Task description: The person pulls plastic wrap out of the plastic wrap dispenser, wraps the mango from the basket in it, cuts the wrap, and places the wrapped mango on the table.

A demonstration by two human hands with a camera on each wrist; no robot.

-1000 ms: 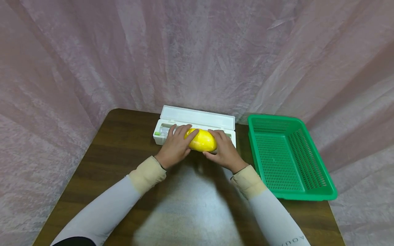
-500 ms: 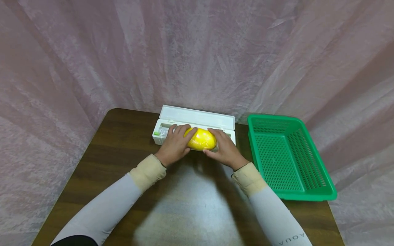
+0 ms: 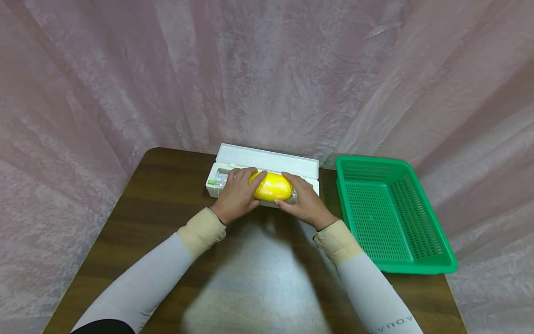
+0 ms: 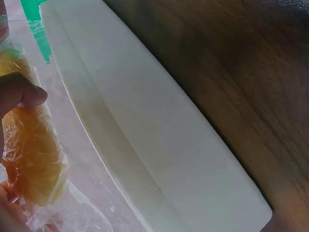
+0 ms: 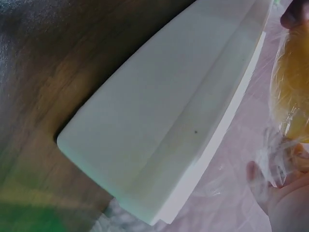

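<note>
A yellow oblong fruit [image 3: 273, 187], mango-like and partly covered in clear cling film, is held between both hands just over the front of a white cling film dispenser [image 3: 213, 190]. My left hand [image 3: 237, 195] grips the fruit's left end, its thumb along the near side. On the right end, my right hand [image 3: 306, 202] curls fingers over the far side with the thumb at the near side. Wrinkled film [image 5: 277, 157] shows around the fruit [image 5: 292, 79] and fingers in the right wrist view. The dispenser's lid [image 3: 267, 160] is raised at the back.
A green plastic basket [image 3: 377, 222] stands at the right side of the wooden table [image 3: 167, 199]. The dispenser has a small green part [image 3: 212, 182] at its left end. Behind the table hangs a pink curtain [image 3: 267, 83].
Both hands and the fruit have shifted slightly away from me, over the dispenser. The dispenser's front edge shows more below the fruit. The basket has stayed put.
</note>
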